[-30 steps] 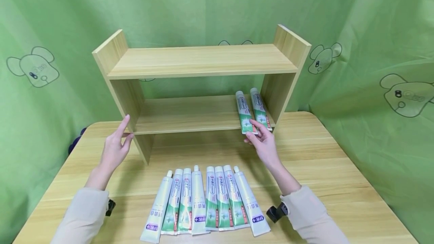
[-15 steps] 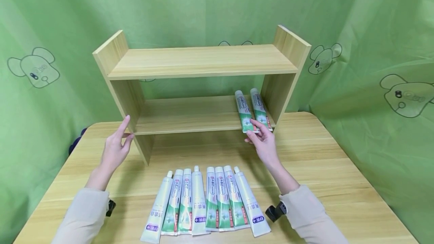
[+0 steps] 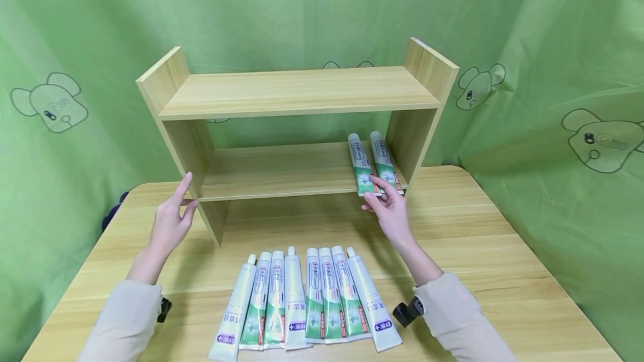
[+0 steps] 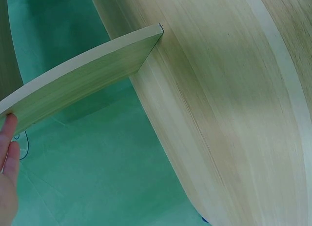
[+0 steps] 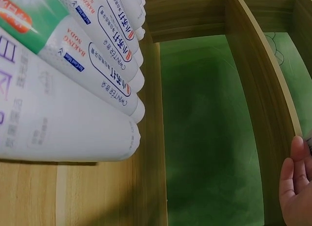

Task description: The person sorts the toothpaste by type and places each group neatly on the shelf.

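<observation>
In the head view my right hand (image 3: 394, 214) pinches the crimped lower end of a white-and-green toothpaste tube (image 3: 360, 162) between thumb and fingers. That tube lies on the middle board (image 3: 282, 169) of a wooden shelf, cap toward the back, its end at the front edge. Just right of it lies a matching toothpaste tube (image 3: 382, 155), close to the side panel. My left hand (image 3: 170, 222) is at the shelf's left side panel, index finger extended and thumb apart. In the left wrist view, fingertips (image 4: 10, 119) touch a board's edge.
On the table before the shelf, several toothpaste tubes (image 3: 329, 295) lie in a row, caps toward the shelf; some are white with purple print (image 3: 374, 306). The top board (image 3: 302, 88) spans above the tubes. A green curtain (image 3: 302, 10) hangs behind.
The pinched toothpaste tube has slid slightly farther back on the middle board, my right hand moving with it. My left hand stays at the left panel.
</observation>
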Tool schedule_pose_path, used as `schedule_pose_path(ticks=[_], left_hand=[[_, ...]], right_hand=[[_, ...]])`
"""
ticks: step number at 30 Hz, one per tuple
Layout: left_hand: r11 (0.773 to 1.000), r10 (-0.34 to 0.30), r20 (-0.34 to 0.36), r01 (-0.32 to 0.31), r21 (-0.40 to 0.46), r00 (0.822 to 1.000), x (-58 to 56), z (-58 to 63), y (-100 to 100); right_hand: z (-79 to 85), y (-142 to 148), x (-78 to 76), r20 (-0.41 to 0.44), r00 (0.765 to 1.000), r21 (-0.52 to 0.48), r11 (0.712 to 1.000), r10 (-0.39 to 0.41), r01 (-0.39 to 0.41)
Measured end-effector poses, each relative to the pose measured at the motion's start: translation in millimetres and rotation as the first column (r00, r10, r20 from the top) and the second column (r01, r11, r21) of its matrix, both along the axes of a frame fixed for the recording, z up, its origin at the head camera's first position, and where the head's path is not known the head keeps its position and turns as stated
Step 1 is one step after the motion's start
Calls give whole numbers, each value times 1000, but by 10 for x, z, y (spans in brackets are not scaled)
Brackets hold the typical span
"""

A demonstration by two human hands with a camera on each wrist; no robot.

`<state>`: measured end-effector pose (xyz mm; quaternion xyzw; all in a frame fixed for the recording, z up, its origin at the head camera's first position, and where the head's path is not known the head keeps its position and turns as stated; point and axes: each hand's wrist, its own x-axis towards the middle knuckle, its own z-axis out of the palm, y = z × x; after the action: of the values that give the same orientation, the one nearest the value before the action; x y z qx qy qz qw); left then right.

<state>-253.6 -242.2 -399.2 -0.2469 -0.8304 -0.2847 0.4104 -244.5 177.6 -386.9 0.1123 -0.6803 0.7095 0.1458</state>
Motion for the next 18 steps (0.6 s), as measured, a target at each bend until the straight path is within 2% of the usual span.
schedule_pose_path(ticks=[9,18], left_hand=[[1000,6,9,-6,4,1000,-1,-15,-8],[1000,5,10,-5,1,1000,1,-5,0]], right_hand=[[-12,16,-1,-8,1000,3,1000,22,-22],[-41,72,53,-58,996,17,998,62,-61]])
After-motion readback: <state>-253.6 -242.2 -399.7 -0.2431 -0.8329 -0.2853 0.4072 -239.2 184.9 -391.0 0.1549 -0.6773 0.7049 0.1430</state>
